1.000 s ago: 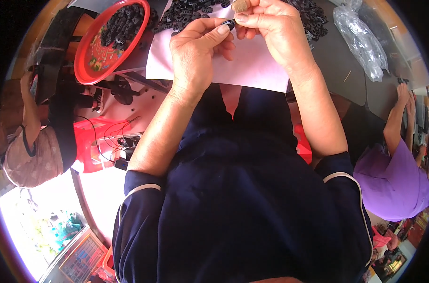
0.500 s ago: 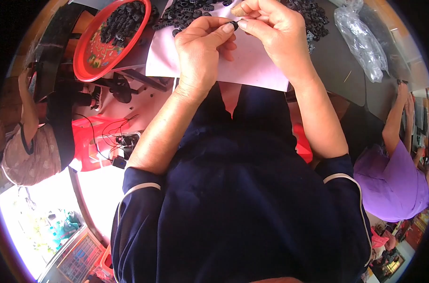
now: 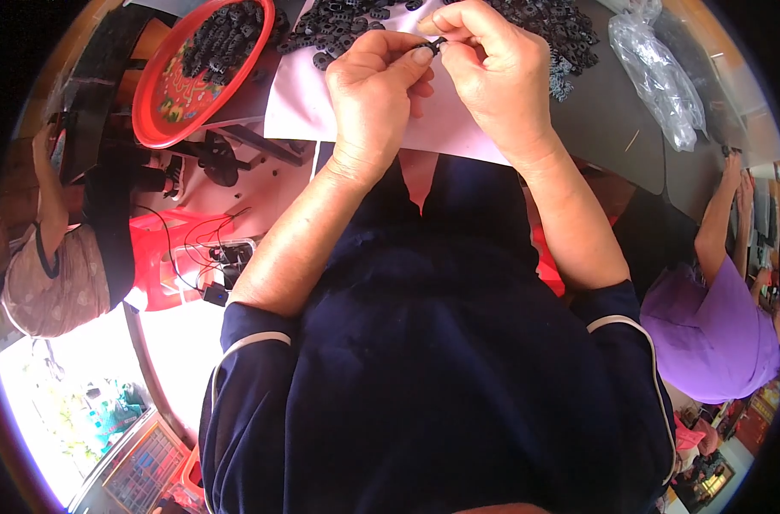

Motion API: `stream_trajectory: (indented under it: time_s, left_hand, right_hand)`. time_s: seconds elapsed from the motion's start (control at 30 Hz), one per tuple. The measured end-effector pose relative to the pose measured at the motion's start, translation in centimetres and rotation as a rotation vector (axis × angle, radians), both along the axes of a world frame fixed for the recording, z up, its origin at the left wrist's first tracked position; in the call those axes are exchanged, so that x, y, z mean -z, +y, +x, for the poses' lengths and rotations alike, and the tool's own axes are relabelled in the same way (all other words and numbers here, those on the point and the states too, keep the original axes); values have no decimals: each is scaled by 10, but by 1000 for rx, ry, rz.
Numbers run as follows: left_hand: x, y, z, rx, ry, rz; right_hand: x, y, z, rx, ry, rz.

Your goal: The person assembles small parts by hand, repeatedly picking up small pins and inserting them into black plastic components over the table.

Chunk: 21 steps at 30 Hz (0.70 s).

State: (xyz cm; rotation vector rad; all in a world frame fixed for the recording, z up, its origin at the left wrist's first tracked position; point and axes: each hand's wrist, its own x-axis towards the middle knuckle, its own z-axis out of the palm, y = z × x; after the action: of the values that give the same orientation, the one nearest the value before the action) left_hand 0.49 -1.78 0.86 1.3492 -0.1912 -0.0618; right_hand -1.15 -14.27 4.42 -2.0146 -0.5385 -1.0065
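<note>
Above the pink sheet (image 3: 300, 111), my left hand (image 3: 374, 98) pinches a small black plastic part (image 3: 431, 46) between thumb and forefinger. My right hand (image 3: 501, 81) meets it from the other side, its thumb and fingertips closed at the part's right end. Fingers cover most of the part, so its exact kind does not show. Behind my hands lie a pile of small black plastic parts (image 3: 334, 30) on the left and another heap of black parts (image 3: 570, 38) on the right.
A red tray (image 3: 150, 128) with more black parts stands at the left. A clear plastic bag (image 3: 660, 81) lies on the dark table (image 3: 608, 128) to the right. Co-workers in a brown patterned top (image 3: 60, 283) and a purple top (image 3: 707, 334) are at either side.
Both hands have shifted slightly; the left has moved a little right. More of the black part shows between the fingertips. The right hand's fingers have curled in more.
</note>
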Motion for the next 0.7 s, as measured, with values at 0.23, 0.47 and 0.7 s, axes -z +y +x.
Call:
stream_trajectory:
  time_s: [0.23, 0.47, 0.7]
  left_hand:
    - [-1, -9, -2, -127, -156, 127]
    - [7, -11, 1, -133, -185, 166]
    - [6, -9, 0, -76, -180, 194]
  right_hand:
    - [11, 4, 8, 43, -56, -28]
    - [23, 4, -1, 140, -46, -1]
    - [23, 0, -3, 96, 27, 160]
